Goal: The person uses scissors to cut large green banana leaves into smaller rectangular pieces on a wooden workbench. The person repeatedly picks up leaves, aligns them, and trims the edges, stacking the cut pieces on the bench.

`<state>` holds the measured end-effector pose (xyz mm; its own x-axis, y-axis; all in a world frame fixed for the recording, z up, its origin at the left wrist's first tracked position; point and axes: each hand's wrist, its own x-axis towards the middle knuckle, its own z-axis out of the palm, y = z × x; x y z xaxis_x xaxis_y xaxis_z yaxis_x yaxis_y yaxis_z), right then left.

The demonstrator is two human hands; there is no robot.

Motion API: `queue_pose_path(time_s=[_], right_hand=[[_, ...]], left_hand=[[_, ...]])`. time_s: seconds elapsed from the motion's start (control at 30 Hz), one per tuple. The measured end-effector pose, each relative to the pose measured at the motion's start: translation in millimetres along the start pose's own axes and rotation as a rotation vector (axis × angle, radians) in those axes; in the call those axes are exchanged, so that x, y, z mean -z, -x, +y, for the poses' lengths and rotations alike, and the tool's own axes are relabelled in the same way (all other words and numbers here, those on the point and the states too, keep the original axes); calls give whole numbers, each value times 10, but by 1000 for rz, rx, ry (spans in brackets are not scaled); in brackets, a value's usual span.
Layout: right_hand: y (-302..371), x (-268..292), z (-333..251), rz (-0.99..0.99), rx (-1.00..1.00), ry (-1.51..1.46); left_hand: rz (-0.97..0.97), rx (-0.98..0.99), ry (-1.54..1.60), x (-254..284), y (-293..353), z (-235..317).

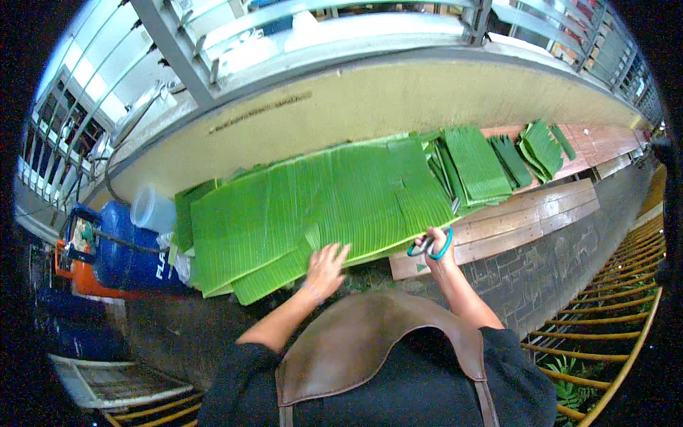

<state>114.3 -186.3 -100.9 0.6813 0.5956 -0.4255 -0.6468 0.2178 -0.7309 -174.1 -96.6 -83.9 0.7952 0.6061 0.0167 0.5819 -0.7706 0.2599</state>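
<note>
L hand (327,272) splayed on leaf (306,203); R hand (439,245) round teal-handled scissors (448,243) — translucent tub (151,209) beside blue drum (124,249), left; contents unclear.

The right hand (439,253) holds scissors (447,242); the left hand (326,272) touches leaves (306,203).

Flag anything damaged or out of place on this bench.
Two small things: the large green leaf appears torn right of its middle, breaking an otherwise continuous surface; and a small green scrap lies on the front plank, apart from the stacked leaf pieces.
</note>
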Motion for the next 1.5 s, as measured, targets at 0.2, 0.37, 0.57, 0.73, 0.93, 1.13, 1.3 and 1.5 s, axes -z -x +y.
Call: queue_pose_path(time_s=[0.2, 0.37, 0.57, 0.73, 0.93, 1.13, 1.3, 1.5], right_hand=[[-120, -293, -868, -139, 89, -83], [51, -646, -1839, -268, 223, -85], [49, -1014, -2717, -402, 322, -126], [198, -1194, -3154, -678, 45, -347], [488, -1052, -2882, -769, 245, -338], [420, -574, -1691, -339, 467, -77], [424, -163, -729, -197, 90, -29], [607, -72, 13, -170, 0, 274]], left_hand=[[230, 148, -222, 273, 753, -737], [368, 148, -42, 1005, 620, -833], [584, 69, -131, 2598, 275, -873], [963, 8, -453, 3852, 347, -637], [1100, -221, -730, 4410, 1006, -269], [909, -85, -772, 3325, 1257, -628], [598, 183, -378, 1807, 1358, -1155], [185, 604, -394, 977, 1413, -1558]])
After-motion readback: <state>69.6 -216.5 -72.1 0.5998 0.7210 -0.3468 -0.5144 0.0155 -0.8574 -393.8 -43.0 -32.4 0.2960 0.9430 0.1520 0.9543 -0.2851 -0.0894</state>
